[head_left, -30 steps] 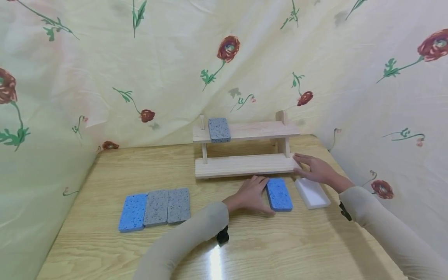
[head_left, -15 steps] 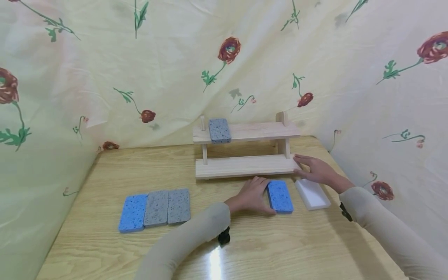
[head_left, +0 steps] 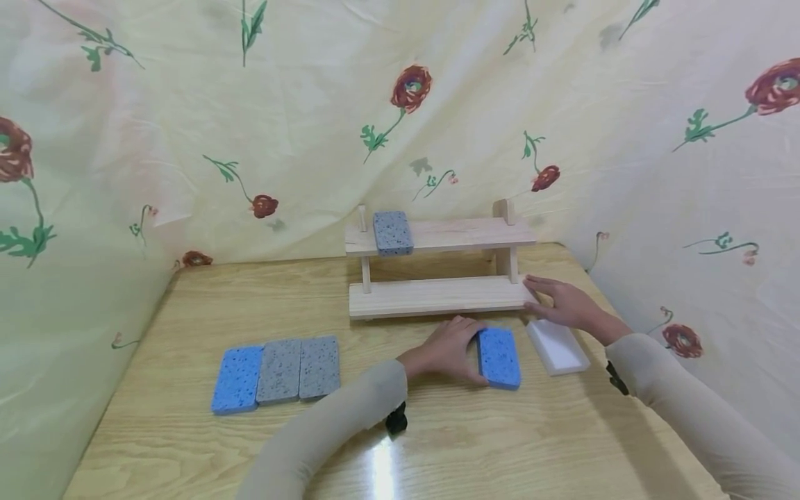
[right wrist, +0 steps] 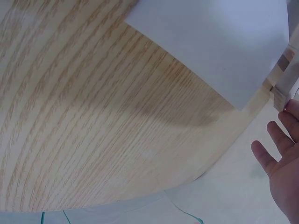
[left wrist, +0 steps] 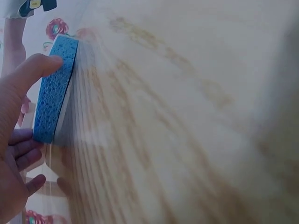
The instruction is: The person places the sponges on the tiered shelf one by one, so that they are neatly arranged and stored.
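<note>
My left hand point(head_left: 445, 351) holds a speckled blue sponge point(head_left: 498, 358) lengthwise, with the thumb at its near end and fingers at its far end. In the left wrist view the thumb point(left wrist: 44, 65) presses on the blue sponge point(left wrist: 53, 93), low over the wood-grain table. My right hand point(head_left: 565, 303) touches the right end of the small wooden shelf's lower board point(head_left: 437, 295). Its fingers point(right wrist: 266, 156) look spread and nearly straight in the right wrist view. Just below that hand lies a white block point(head_left: 558, 347), flat on the table.
On the upper board point(head_left: 469, 234) of the shelf, near its left end, lies a grey speckled sponge point(head_left: 392, 232). Another blue sponge point(head_left: 237, 380) and two grey sponges point(head_left: 278, 371) lie side by side at the left. Flower-printed cloth point(head_left: 300, 125) hangs behind the table point(head_left: 206, 298) and along its sides.
The blue sponge at my left hand has shifted slightly toward me and turned a little. My right hand stays at the shelf's end.
</note>
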{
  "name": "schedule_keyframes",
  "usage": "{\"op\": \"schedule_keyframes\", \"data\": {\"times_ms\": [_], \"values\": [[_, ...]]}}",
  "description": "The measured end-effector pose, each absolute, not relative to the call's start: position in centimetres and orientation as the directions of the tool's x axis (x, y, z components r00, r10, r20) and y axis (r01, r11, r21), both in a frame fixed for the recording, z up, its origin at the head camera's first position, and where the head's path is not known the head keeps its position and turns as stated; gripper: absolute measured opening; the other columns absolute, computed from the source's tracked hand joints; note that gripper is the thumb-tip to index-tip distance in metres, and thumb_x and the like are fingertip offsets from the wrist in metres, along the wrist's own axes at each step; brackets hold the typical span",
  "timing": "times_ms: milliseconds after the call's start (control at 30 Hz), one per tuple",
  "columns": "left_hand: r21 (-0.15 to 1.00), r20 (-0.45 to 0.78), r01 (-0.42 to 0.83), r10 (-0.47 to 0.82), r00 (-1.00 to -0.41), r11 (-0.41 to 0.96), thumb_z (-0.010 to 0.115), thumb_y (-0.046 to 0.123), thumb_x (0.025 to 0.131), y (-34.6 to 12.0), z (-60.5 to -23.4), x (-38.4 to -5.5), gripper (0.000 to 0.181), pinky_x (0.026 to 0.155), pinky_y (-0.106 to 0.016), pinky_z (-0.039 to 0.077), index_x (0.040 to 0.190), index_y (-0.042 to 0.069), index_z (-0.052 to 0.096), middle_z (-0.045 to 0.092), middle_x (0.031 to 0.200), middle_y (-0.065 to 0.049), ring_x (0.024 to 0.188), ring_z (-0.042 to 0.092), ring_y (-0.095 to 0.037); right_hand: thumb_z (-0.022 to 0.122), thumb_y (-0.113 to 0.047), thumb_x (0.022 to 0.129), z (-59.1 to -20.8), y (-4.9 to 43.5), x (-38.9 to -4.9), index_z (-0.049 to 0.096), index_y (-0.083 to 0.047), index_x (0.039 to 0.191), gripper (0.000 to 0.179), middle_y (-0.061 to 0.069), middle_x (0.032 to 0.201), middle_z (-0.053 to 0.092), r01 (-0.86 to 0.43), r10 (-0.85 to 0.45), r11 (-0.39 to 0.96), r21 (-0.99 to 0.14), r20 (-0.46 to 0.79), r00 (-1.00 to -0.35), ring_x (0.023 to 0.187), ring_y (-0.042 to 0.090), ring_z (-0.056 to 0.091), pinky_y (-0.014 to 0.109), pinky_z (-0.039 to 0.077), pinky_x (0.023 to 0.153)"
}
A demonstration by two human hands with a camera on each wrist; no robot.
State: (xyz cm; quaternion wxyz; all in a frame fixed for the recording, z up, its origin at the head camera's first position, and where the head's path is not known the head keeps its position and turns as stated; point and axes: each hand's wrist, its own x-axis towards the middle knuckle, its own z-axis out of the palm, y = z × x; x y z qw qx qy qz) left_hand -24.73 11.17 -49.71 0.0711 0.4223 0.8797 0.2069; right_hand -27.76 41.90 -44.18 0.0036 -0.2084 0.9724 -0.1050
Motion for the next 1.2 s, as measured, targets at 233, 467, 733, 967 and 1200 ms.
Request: {"op": "schedule_keyframes", "data": {"times_ms": [233,467,733,967,1200], "values": [[0.476,0.054,0.721,0.802,-0.595,0.504,0.086,0.061,0.071,10.6,-49.7,-25.1,0.110,0.114,-0.030,0.038,0.158,0.017,0.037,0.045,0.158,0.004,0.134,0.044,-0.014,0.064,-0.033,0.100,-44.2,41.9,-27.8,0.050,0.008,0.145,0.062,0.027,0.152,0.047,-0.416,-0.416,0.883,-0.215,0.051,-0.908,0.137,0.050,0.047,0.064,0.040,0.108],[0.526,0.052,0.715,0.822,-0.567,0.460,0.090,0.057,0.067,9.9,-49.3,-25.4,0.109,0.112,-0.028,0.039,0.157,0.018,0.041,0.046,0.158,0.006,0.132,0.045,-0.012,0.063,-0.035,0.100,-44.2,41.9,-27.9,0.049,0.007,0.146,0.064,0.026,0.153,0.046,-0.404,-0.406,0.890,-0.211,0.036,-0.913,0.138,0.050,0.045,0.064,0.039,0.110],[0.573,0.022,0.686,0.828,-0.561,0.449,0.091,0.051,0.068,8.5,-48.4,-25.7,0.104,0.113,-0.032,0.040,0.156,0.023,0.043,0.047,0.155,0.007,0.137,0.043,-0.014,0.063,-0.033,0.100,-44.3,41.8,-27.7,0.049,0.007,0.146,0.063,0.027,0.153,0.046,-0.400,-0.402,0.893,-0.206,0.037,-0.915,0.138,0.051,0.045,0.064,0.039,0.110],[0.562,0.027,0.694,0.828,-0.560,0.451,0.090,0.048,0.069,7.3,-47.5,-26.1,0.100,0.118,-0.036,0.037,0.154,0.022,0.045,0.047,0.156,0.003,0.142,0.042,-0.018,0.063,-0.034,0.100,-44.3,41.7,-27.8,0.049,0.007,0.145,0.062,0.027,0.153,0.046,-0.403,-0.402,0.894,-0.198,0.047,-0.914,0.137,0.051,0.046,0.064,0.040,0.108],[0.556,0.067,0.711,0.829,-0.555,0.431,0.091,0.045,0.068,6.1,-46.0,-26.4,0.098,0.114,-0.032,0.040,0.152,0.020,0.047,0.051,0.152,0.003,0.136,0.046,-0.018,0.062,-0.034,0.101,-44.4,42.0,-27.8,0.049,0.007,0.146,0.063,0.027,0.153,0.046,-0.398,-0.398,0.896,-0.197,0.045,-0.916,0.137,0.051,0.045,0.064,0.039,0.109]]}}
